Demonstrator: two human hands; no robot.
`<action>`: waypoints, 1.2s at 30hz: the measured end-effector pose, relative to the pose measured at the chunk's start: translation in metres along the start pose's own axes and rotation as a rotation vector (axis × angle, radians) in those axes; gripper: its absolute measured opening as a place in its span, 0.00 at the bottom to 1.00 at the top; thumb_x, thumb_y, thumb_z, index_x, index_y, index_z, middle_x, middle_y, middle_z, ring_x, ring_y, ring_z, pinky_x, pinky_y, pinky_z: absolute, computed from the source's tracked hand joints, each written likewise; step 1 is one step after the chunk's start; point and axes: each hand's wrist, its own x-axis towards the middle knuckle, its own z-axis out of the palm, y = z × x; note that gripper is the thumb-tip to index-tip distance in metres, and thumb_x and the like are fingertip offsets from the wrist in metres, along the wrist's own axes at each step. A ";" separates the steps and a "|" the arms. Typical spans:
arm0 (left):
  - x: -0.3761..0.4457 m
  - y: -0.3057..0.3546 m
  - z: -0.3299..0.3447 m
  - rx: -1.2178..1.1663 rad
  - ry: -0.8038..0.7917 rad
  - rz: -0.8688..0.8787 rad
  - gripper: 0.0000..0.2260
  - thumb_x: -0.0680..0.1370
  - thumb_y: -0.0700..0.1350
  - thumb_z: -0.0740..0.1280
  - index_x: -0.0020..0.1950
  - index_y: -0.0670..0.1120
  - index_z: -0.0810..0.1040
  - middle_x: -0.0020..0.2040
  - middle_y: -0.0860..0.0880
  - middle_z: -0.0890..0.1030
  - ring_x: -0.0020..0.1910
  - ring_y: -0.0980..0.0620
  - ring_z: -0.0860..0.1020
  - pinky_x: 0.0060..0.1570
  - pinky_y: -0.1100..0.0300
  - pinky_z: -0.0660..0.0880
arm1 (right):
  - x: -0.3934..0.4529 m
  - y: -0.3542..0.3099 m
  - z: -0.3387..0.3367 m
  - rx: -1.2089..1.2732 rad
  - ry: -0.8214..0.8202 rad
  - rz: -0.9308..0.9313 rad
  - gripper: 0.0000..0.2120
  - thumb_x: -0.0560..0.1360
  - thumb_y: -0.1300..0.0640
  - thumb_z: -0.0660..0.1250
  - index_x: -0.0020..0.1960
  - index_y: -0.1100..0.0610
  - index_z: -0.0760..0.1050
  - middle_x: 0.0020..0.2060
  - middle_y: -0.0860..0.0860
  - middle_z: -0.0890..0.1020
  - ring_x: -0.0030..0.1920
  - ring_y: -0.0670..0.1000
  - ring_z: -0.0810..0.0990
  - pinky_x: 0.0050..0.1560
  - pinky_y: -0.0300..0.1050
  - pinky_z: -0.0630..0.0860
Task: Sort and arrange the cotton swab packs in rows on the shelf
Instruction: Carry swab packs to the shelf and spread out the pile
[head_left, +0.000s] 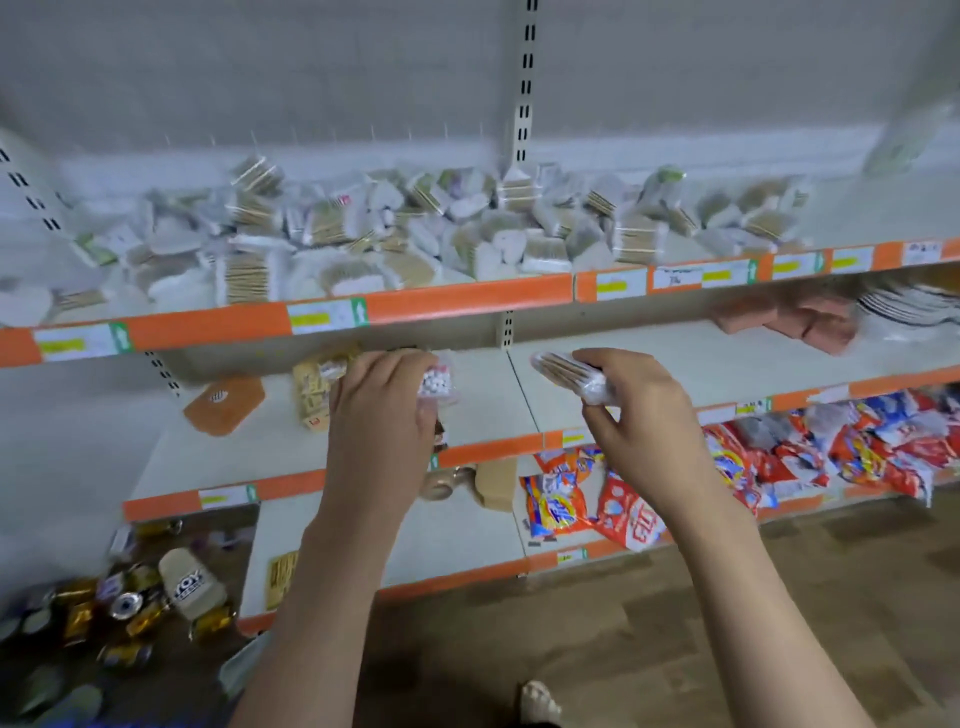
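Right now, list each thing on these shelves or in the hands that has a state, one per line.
Left hand: grips a swab pack, swab tips facing the camera.
Right hand: grips a swab pack, sticks lying sideways.
Heap of swab packs: jumbled on the top shelf, not in rows.
Red sachets: piled loosely on a lower shelf.

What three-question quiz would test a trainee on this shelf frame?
1. True or false: the swab packs on the top shelf lie in neat rows.
2. What does the right hand hold? A) a swab pack B) a tape roll C) nothing
3. Fill in: the left hand grips a ____ pack.

Key: 1 false, the pile is jumbled; 2 A, a pack; 3 swab.
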 end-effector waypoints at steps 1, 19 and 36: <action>0.017 0.000 0.007 0.013 0.005 -0.013 0.16 0.71 0.34 0.68 0.59 0.43 0.77 0.57 0.47 0.79 0.61 0.45 0.71 0.62 0.50 0.66 | 0.020 0.010 0.003 0.003 -0.001 -0.019 0.17 0.69 0.69 0.66 0.57 0.60 0.77 0.48 0.56 0.82 0.49 0.59 0.77 0.44 0.36 0.62; 0.223 -0.034 0.084 0.115 0.134 -0.183 0.18 0.73 0.36 0.66 0.63 0.40 0.74 0.58 0.43 0.78 0.61 0.42 0.69 0.60 0.50 0.65 | 0.264 0.086 0.082 0.012 -0.098 -0.229 0.23 0.66 0.70 0.64 0.61 0.60 0.74 0.53 0.58 0.79 0.52 0.60 0.76 0.51 0.46 0.69; 0.311 -0.089 0.131 0.141 -0.047 -0.235 0.22 0.70 0.46 0.73 0.61 0.40 0.75 0.60 0.43 0.75 0.61 0.42 0.68 0.61 0.53 0.64 | 0.342 0.107 0.136 -0.121 -0.301 -0.042 0.23 0.74 0.54 0.67 0.67 0.57 0.69 0.62 0.55 0.75 0.60 0.57 0.72 0.57 0.46 0.69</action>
